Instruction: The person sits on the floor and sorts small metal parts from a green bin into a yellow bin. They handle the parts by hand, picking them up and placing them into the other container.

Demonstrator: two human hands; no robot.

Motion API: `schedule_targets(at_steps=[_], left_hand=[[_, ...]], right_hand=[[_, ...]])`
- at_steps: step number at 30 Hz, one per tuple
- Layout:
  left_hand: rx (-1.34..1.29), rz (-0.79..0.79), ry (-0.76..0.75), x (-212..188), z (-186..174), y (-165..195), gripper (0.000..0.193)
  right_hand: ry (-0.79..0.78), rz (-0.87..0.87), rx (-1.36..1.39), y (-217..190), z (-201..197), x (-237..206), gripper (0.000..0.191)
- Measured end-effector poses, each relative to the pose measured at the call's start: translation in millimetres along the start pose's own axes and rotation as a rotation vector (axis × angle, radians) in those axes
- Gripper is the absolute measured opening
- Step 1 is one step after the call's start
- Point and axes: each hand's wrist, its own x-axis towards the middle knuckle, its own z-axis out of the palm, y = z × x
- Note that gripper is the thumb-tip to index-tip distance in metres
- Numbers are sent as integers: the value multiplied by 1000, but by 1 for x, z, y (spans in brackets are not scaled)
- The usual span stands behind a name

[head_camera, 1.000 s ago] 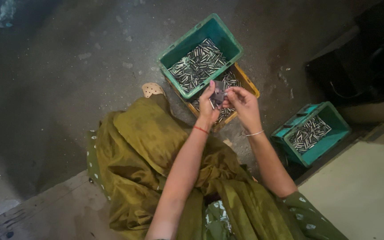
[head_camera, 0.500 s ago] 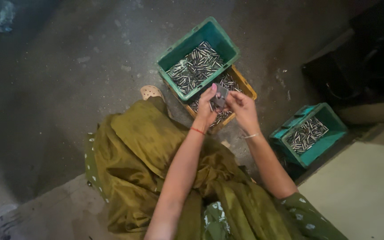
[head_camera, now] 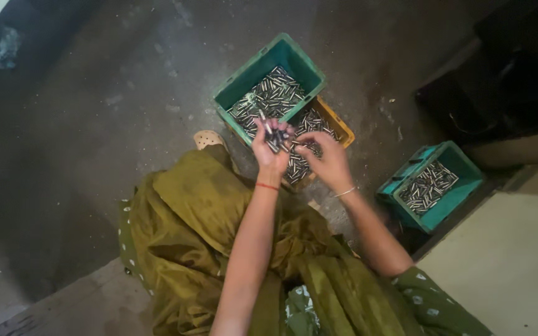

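My left hand (head_camera: 270, 149) is raised over the crates and grips a bunch of small metal pins (head_camera: 274, 135) that stick up from its fingers. My right hand (head_camera: 326, 158) is beside it, fingers pinched at the bunch. Both hands hover above an orange crate (head_camera: 339, 121) full of the same silvery pins. A green crate (head_camera: 268, 62) with several pins sits just beyond it, partly overlapping it.
A second teal crate (head_camera: 462, 158) of pins stands at the right by a pale floor slab (head_camera: 512, 261). My olive-green clothing (head_camera: 200, 230) covers my lap, a sandalled foot (head_camera: 208, 139) peeks out at the left. Dark objects (head_camera: 499, 81) fill the far right corner on grey concrete.
The hands have stayed over the orange crate. The pins now stick up more clearly from my left hand's fingers, with my right hand still working at them.
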Motion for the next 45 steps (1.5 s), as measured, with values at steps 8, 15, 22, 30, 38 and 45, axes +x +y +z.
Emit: schedule_targets(at_steps=[8,15,22,30,38,45], left_hand=[[91,-156,-89,-5,-7,-2,47],[129,-114,-20,-1,-7,-8,40],[339,-190,-3,-8,-2,-8,32],[445,-187,-34,-7,-8,-9,29],[417,-95,10,-5,-8,-10,33],[118,-53,-37,5,-9,-4,29]], right_hand=[[-97,302,-9,15,36,-6,31],[-347,423,691,27,4,5,30],[-130,520,1118,22,-1,11,26],[-71,452,885,51,18,4,17],[-53,588,790,42,-2,-4,16],[33,82,38,2,-6,4,28]])
